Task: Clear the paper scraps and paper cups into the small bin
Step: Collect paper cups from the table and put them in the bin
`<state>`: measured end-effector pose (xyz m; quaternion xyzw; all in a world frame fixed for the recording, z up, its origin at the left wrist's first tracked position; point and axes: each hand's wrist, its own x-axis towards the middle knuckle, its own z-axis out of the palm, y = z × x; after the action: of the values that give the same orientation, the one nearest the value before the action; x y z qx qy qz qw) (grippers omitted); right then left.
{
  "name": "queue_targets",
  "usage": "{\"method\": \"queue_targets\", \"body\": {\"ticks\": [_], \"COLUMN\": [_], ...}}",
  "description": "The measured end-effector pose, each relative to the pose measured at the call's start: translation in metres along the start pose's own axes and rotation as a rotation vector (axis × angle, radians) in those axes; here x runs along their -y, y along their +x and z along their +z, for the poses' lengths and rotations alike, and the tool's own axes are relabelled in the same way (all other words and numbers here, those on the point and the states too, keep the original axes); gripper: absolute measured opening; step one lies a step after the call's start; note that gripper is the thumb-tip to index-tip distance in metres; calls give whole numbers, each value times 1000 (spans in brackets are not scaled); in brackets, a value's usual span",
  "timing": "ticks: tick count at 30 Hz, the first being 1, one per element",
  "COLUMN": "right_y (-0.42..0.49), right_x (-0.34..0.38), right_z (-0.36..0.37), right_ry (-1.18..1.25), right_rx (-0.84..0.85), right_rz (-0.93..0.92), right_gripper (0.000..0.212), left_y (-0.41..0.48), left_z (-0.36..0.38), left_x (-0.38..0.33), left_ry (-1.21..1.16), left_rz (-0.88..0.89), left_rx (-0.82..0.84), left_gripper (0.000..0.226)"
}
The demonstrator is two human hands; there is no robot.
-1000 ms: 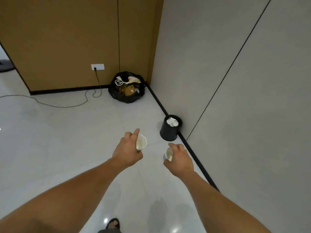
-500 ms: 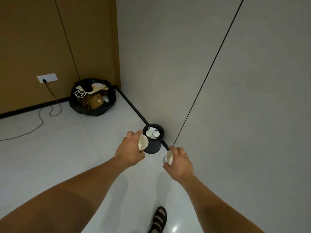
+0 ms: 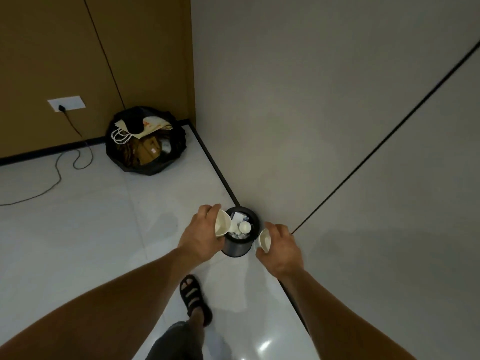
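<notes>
The small black bin (image 3: 237,249) stands on the white floor against the grey wall, with paper scraps and a white cup (image 3: 244,227) inside it. My left hand (image 3: 201,236) grips a white paper cup (image 3: 222,223) tipped on its side over the bin's left rim. My right hand (image 3: 280,252) holds a second white paper cup (image 3: 265,240) just right of the bin's rim, its mouth turned toward the bin.
A large black rubbish bag (image 3: 145,141) full of paper bags and cardboard sits in the corner by the brown wall. A black cable (image 3: 58,175) runs from a wall socket (image 3: 67,103) across the floor. My sandalled foot (image 3: 194,298) stands just behind the bin.
I have stepped closer; the bin now lies right under my hands. Both cups have come over or beside its rim, and my foot has moved forward.
</notes>
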<state>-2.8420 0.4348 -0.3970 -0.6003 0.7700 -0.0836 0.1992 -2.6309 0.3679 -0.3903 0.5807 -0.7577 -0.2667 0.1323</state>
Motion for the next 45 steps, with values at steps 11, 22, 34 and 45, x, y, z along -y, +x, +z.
{"method": "queue_targets", "body": {"ticks": [11, 22, 34, 45], "right_y": [199, 348, 394, 399], "right_x": [-56, -174, -224, -241], "right_z": [109, 344, 422, 458], "right_ry": [64, 129, -198, -420], "right_rx": [67, 73, -50, 17], "right_rz": [120, 113, -209, -271], "right_gripper": [71, 73, 73, 95], "left_y": [199, 301, 320, 317], "left_z": [122, 361, 459, 487], "left_x": [82, 196, 230, 256], "left_ry": [-67, -63, 261, 530], "left_rz": [-10, -17, 88, 103], "left_rx": [167, 235, 119, 227], "left_gripper": [91, 86, 76, 97]}}
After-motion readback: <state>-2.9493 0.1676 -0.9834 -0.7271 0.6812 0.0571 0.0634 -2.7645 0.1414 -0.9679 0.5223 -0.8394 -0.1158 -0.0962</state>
